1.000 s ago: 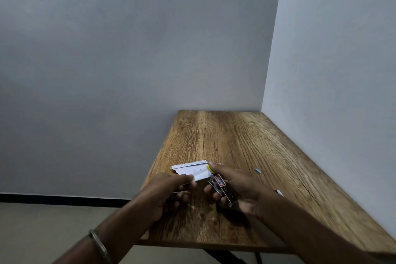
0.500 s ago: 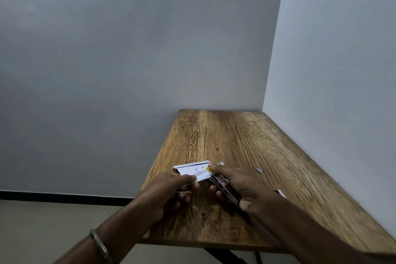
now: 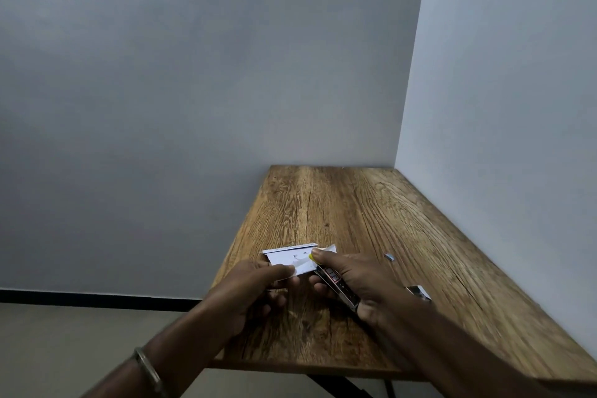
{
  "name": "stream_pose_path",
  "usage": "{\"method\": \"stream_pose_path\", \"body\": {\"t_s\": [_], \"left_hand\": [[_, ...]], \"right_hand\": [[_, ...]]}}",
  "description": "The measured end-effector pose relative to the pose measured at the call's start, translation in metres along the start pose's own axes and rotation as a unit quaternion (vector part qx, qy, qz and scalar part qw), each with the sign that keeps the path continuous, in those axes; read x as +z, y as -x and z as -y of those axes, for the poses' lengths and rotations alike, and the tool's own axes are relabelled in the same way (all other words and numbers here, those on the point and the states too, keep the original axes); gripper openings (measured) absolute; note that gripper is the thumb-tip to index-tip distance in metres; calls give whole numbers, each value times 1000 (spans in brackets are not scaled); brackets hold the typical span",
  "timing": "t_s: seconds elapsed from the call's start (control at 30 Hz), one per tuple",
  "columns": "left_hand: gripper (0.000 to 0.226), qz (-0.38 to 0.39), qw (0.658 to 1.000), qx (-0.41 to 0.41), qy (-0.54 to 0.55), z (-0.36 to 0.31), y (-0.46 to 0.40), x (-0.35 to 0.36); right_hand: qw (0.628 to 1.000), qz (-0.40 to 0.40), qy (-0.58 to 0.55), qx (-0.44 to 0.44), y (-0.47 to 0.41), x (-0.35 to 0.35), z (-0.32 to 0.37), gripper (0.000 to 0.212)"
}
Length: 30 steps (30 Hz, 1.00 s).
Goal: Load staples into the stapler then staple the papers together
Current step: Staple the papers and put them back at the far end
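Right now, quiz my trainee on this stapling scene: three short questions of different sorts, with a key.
1. True or false: the right hand grips the stapler.
2. Which hand pinches the papers? A) left hand B) right C) neither
3. Fill in: the small metallic piece lies on the wooden ____, to the right of the hands.

Key: 1 true; 2 A; 3 table.
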<state>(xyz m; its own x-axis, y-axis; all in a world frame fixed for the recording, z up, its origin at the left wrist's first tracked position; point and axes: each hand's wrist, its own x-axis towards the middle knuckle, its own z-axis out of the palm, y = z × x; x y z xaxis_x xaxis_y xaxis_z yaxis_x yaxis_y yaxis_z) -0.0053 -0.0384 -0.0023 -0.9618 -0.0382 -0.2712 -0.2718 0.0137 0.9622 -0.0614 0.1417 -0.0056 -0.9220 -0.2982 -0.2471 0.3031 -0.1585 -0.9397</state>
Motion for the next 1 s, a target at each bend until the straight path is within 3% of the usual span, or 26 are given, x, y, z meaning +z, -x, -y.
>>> {"method": "stream_pose_path", "body": {"t_s": [0.47,0.67,1.0], "left_hand": [[20,-4,1000,-3,10,2,-2,0],[21,-5,1000,0,9,2,-2,-2],[25,-20,1000,4,18,4,-1,0]], "right_hand": [[1000,1,-4,-8,2,0,-3,29],[998,59,-25,28,7,-2,3,33],[997,63,-7,36,6,-6,4,38]]}}
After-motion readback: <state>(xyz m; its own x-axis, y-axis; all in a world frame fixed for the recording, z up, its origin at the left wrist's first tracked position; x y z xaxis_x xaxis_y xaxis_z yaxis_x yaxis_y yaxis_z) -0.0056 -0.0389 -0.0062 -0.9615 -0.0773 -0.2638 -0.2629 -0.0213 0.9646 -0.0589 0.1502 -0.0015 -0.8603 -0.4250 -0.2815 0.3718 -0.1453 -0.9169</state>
